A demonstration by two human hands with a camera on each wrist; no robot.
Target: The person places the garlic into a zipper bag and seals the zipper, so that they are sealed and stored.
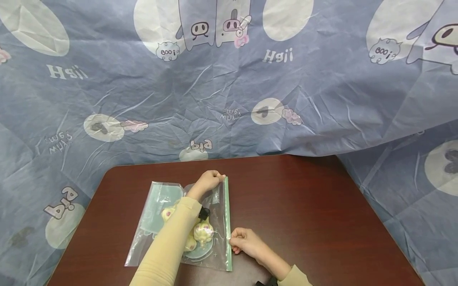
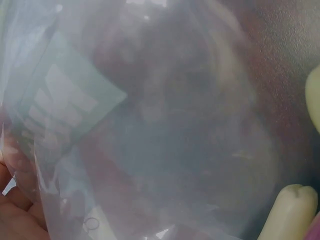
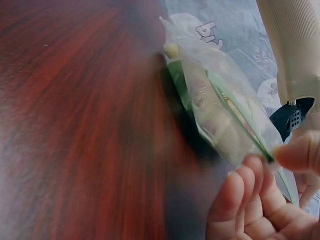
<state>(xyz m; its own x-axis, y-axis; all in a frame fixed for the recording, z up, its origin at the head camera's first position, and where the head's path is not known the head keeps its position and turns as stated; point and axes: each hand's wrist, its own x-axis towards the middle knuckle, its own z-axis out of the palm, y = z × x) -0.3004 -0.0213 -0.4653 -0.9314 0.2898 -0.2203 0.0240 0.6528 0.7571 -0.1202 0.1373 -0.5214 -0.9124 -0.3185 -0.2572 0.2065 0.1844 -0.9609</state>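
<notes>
A clear zip bag (image 1: 218,256) with a green seal strip (image 1: 228,214) lies on the table, its strip towards the right. Inside are several pale yellow garlic bulbs (image 1: 203,232) with purplish spots. At the strip's far end, my left hand (image 1: 208,180) pinches the corner of the bag; its forearm crosses over the bag and hides part of the garlic. Lower along the same strip, the right hand (image 1: 247,241) holds the edge between thumb and fingers, as the right wrist view also shows at the green strip (image 3: 235,112). Clear film fills most of the left wrist view.
The dark red-brown table (image 1: 304,214) extends to the right of the bag. Behind it hangs a blue-grey cloth (image 1: 229,87) printed with cartoon figures. Pale blue-green printing (image 1: 164,198) shows on the bag's left part.
</notes>
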